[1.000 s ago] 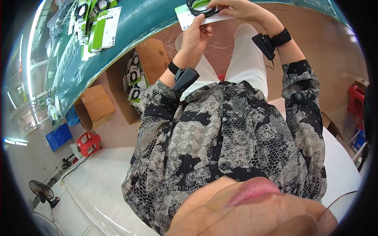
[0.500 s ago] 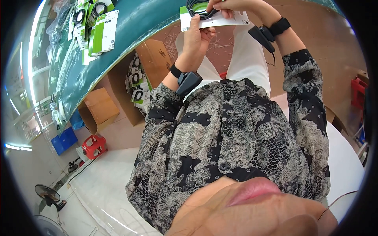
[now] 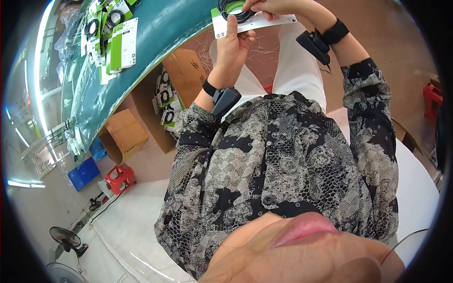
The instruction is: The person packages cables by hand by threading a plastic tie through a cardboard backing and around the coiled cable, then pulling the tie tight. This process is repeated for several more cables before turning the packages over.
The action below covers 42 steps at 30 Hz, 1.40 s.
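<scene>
At the table's edge, my left hand [image 3: 231, 49] is closed on a white and green card [image 3: 220, 29], thumb on top and fingers beneath. A coiled black cable [image 3: 243, 18] lies against the card's face, partly cut off by the top of the picture. My right hand [image 3: 275, 6] reaches in from the right with its fingers bent, and the fingertips pinch at the coil's right side. Exactly what those fingertips grip is partly hidden. Each wrist wears a black strap with a black device.
Several carded cables [image 3: 111, 42] are piled on the green-covered table [image 3: 155, 30] to the left. Beneath it, an open carton [image 3: 146, 113] holds more carded cables [image 3: 165, 96]. A red stool [image 3: 120, 179] and a fan [image 3: 66, 237] stand farther left. Scraps litter the floor.
The card and both hands sit slightly higher and a little left in the picture. The grip looks the same, and the surroundings have shifted a little with the view.
</scene>
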### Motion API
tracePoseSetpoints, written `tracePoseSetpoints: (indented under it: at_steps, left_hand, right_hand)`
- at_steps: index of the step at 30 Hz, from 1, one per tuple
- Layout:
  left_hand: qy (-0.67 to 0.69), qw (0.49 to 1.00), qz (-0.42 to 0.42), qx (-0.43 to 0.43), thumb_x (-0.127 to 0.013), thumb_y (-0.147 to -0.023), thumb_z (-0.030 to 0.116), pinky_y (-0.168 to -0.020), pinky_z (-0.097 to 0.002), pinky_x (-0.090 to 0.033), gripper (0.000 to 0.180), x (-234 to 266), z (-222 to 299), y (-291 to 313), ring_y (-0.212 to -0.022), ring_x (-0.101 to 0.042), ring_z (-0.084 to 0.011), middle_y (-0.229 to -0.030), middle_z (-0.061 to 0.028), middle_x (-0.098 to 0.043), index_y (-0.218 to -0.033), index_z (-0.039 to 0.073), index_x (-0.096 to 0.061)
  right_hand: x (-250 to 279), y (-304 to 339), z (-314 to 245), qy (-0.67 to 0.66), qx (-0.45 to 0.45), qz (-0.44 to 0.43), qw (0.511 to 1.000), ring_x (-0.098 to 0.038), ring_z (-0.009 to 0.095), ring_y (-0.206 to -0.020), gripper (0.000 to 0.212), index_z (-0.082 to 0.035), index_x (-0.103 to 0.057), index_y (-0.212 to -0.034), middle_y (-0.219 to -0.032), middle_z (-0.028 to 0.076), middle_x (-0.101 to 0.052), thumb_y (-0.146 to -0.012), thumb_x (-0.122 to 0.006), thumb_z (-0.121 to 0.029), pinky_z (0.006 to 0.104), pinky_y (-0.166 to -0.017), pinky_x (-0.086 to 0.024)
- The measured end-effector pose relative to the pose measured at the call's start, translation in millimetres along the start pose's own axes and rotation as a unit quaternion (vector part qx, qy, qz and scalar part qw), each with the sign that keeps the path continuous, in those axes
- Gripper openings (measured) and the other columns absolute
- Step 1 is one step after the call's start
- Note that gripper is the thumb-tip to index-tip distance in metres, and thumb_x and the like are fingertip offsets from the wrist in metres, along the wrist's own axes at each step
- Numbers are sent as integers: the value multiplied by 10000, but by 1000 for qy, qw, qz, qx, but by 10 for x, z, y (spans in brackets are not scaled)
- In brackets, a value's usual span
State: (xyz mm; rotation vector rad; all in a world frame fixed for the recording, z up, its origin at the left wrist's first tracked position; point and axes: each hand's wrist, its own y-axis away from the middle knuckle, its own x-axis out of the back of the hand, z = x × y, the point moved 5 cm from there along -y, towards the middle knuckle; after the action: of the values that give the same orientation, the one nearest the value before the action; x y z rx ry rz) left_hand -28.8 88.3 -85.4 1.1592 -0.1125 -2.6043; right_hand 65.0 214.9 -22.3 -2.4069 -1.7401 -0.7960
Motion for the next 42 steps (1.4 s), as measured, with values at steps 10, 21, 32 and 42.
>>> tracePoseSetpoints:
  at_steps: [10,21,32,42]
  left_hand:
    - [4,1000,-1,-2,-594,-914,264,-508,-224,-441,260,89,-84,-4,-639,-570,-109,-874,-40,-619,-1075,70,-528]
    - [23,999,28,-16,-621,-896,207,-582,-230,-517,256,141,-128,-21,-708,-608,-119,-931,-38,-631,-1094,64,-545]
    - [-56,996,48,-51,-575,-911,116,-524,-211,-458,183,-108,-28,-8,-664,-571,-86,-906,-10,-625,-1086,63,-562]
    - [-61,991,78,-87,-606,-895,131,-492,-217,-446,132,-61,115,-11,-599,-556,-94,-844,-21,-616,-1002,62,-572]
  right_hand:
    - [-152,291,-320,208,187,157,947,-567,360,-827,223,-60,-675,-965,-894,184,-570,-760,-601,-108,389,-736,-476]
    - [-141,331,-283,237,216,235,917,-530,334,-884,139,-94,-697,-849,-894,151,-553,-720,-671,-141,399,-787,-443]
    - [-234,254,-67,319,247,287,869,-575,161,-827,190,-65,-650,-1009,-1046,48,-587,-827,-660,-117,305,-717,-471]
    - [787,11,231,91,14,409,908,-616,296,-835,278,-60,-673,-919,-899,122,-636,-819,-646,-318,369,-764,-469]
